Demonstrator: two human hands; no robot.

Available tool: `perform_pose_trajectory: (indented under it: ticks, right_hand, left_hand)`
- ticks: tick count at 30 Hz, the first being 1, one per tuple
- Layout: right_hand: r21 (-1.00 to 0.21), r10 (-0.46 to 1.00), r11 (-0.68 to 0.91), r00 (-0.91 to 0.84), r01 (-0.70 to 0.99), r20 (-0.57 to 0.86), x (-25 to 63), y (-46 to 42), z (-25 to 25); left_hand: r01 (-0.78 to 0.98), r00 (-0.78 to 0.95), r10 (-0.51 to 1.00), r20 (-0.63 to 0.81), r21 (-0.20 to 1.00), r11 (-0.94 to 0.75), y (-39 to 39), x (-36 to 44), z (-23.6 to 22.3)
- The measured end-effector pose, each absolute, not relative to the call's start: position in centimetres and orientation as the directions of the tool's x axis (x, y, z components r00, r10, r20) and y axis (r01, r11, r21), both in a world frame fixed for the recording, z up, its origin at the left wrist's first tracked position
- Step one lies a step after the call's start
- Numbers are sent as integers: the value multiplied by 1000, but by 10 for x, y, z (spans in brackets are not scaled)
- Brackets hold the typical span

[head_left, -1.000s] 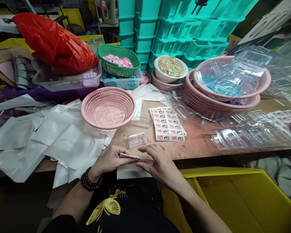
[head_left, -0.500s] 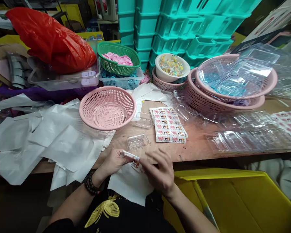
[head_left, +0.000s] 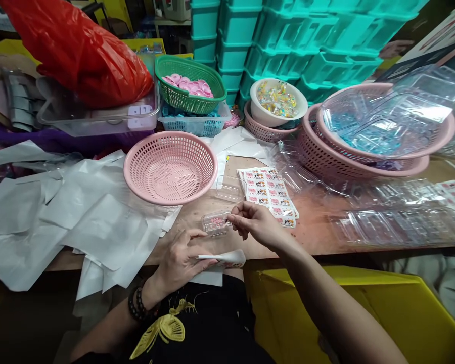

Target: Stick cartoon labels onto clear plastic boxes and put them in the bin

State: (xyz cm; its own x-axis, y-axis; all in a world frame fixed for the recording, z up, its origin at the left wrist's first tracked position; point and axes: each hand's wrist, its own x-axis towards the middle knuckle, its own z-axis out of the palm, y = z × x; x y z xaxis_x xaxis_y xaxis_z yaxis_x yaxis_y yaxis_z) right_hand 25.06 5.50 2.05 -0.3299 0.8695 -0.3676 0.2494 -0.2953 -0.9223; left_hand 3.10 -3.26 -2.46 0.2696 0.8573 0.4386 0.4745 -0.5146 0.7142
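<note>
One clear, shallow, rectangular plastic box is lying on the brown wooden tabletop, just beyond my left hand. Over it, a small pink-printed sticker is showing; whether it is touching the plastic, I cannot tell. My right hand is pinching the sticker's right end between thumb and forefinger, probably so its printed face is staying uncovered. My left hand is gripping a curled white sticker sheet at the near edge, seemingly keeping it handy without blocking the box. Beyond my right hand, flat white sheets of pink cat-print stickers are lying within reach. Farther left, a round pink perforated plastic basket is standing close by, with loose white paper sheets lying left of it.
</note>
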Motion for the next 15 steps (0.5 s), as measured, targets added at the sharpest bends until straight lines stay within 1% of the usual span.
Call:
perform_pose_trajectory:
  ticks: [2,4,8,15]
  right_hand:
    - [-885,830,-350,-337,306,-445,246,65,19]
    - [-858,806,-374,-335,352,-489,243,71,19]
    - [-830,777,-405,-334,384,-534,240,75,21]
    - [-788,748,-442,-308,428,-587,236,80,24]
  left_hand:
    - [504,271,836,476,670,-545,-32,31,-28]
    - [498,264,829,494,666,-555,-32,31,-33]
    - [470,258,825,503,680,-562,-32,31,-41]
    - [475,280,822,495,673,-567,-31,30,-47]
